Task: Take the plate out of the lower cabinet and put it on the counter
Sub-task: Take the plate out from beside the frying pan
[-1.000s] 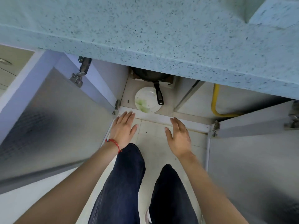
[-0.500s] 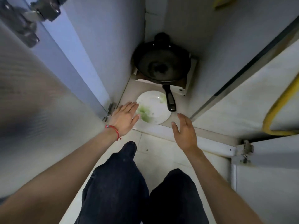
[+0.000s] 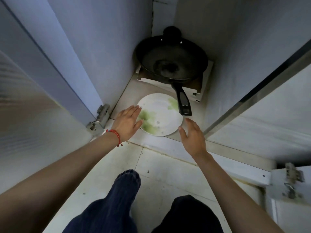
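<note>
A white plate with green blotches lies flat on the floor of the lower cabinet, near its front edge. My left hand, with a red string bracelet on the wrist, is open and its fingertips overlap the plate's left rim. My right hand is open too, fingers spread, just off the plate's right rim. Whether either hand touches the plate is unclear. The counter is out of view.
A black frying pan sits on a white box at the back of the cabinet, its handle reaching over the plate's far right edge. Open doors with hinges stand left and right. My knees are below.
The view has dropped from the counter edge into the cabinet. Both hands have moved forward from the cabinet's sill to either side of the plate.
</note>
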